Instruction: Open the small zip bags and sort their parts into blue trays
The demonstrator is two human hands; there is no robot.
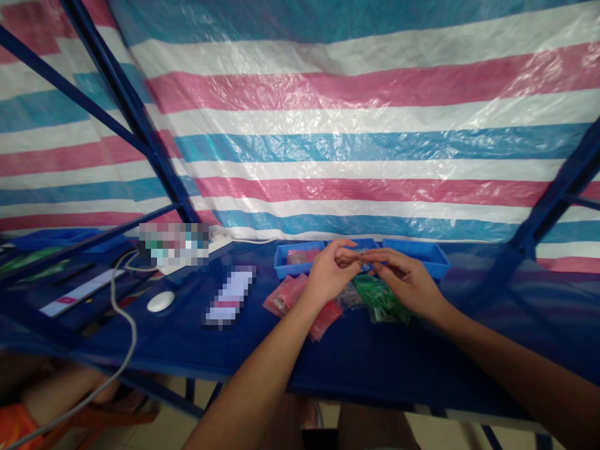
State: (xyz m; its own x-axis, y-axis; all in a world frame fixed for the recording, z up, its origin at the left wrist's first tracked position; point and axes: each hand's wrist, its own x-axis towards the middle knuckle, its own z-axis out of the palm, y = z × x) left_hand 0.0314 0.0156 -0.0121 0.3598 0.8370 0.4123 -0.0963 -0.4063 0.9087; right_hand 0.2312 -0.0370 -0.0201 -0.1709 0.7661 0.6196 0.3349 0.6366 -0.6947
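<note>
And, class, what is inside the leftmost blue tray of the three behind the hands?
Pink packaging shows inside the tray. The left hand covers its near right corner, so anything there cannot be seen.

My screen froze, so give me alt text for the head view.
Left hand and right hand are close together, seemingly holding something too small to identify. Red packets and green packets lie near them on a blue table, three blue bins behind.

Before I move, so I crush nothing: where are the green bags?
In the head view, the green bags lie on the table, right of the red bags, near the right hand.
</note>
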